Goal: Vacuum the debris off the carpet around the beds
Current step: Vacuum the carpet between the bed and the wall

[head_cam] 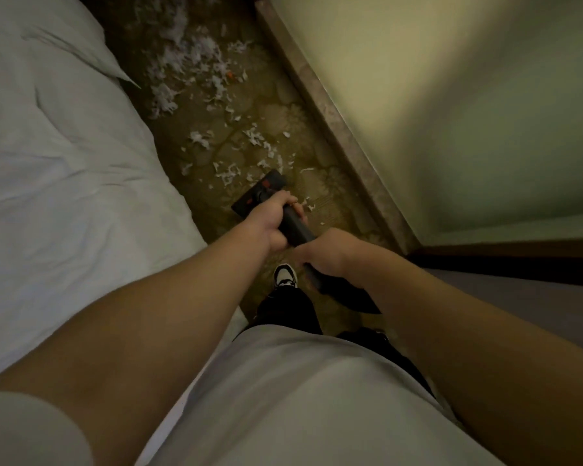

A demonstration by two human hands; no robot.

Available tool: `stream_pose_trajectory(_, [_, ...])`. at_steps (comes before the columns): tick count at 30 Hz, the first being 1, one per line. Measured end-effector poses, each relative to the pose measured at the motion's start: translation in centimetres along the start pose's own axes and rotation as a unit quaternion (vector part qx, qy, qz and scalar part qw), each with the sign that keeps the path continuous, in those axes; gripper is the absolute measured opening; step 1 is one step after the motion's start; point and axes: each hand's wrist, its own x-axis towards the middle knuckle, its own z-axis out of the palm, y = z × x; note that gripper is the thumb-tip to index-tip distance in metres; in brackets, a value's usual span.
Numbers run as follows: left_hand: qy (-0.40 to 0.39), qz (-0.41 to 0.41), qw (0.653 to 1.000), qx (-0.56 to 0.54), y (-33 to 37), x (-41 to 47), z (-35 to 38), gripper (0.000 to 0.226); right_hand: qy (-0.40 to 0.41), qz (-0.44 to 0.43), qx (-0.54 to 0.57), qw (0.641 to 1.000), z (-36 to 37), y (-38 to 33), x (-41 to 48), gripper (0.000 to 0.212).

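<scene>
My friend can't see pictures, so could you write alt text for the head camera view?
A person's left hand and right hand grip a black vacuum wand, its floor head resting on patterned carpet in a narrow aisle between a white bed and a wall. Shredded white debris litters the carpet ahead of it, thickest farther up the aisle.

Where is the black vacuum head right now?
In the head view, the flat black vacuum head sits on the brown carpet mid-frame, between the white bed and the stone skirting, just beyond the left hand.
</scene>
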Motion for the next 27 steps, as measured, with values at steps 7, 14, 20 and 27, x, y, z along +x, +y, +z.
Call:
stream_pose_trajectory(7, [0.012, 0.009, 1.000, 0.002, 3.1, 0.4, -2.1, 0.020, -0.004, -0.018, -0.007, 1.000, 1.2, -2.9, 1.4, 0.017])
stream_pose_trajectory(14, [0.001, -0.015, 0.999, 0.029, -0.6, 0.1, 1.1, 0.025, 0.013, 0.001, 0.028, 1.000, -0.3, 1.3, 0.1, 0.019])
stream_pose_trajectory(20, [-0.012, -0.041, 0.994, 0.102, -8.1, 0.0, 5.7, 0.026, 0.017, 0.030, 0.095, 0.995, -2.4, 9.3, -2.7, 0.015])
stream_pose_trajectory(27, [-0.027, -0.087, 0.985, 0.146, -19.8, -1.5, 11.7, 0.024, 0.031, 0.044, 0.132, 0.990, -4.6, 21.8, -6.4, 0.039])
